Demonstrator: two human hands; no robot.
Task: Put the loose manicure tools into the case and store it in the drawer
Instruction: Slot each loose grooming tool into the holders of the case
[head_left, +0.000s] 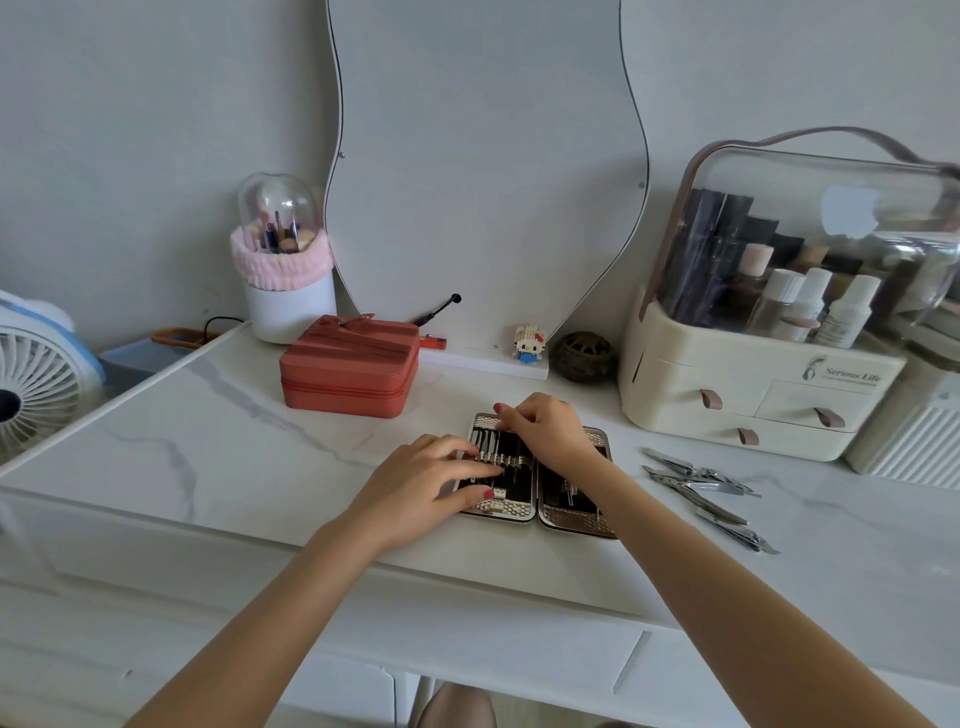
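Hands meet over an open manicure case (574, 512) with woven metallic rims and a black lining, lying flat near the front edge of a white marble-look vanity top (208, 441). The left hand (415, 488) rests with fingers spread and straight across the case's left half, pressing it steady. The right hand (550, 428) curls its fingers at the top of that same half, apparently pinching a slim tool into the elastic loops, though what it holds cannot be made out. At three o'clock from the case, well apart from it, lies a loose heap of steel clippers and nippers (706, 488). These look light, rigid and slick, with sharp tips, so they are probably best lifted by the handles. The hinged case will likely flop unless gripped closed by both edges.
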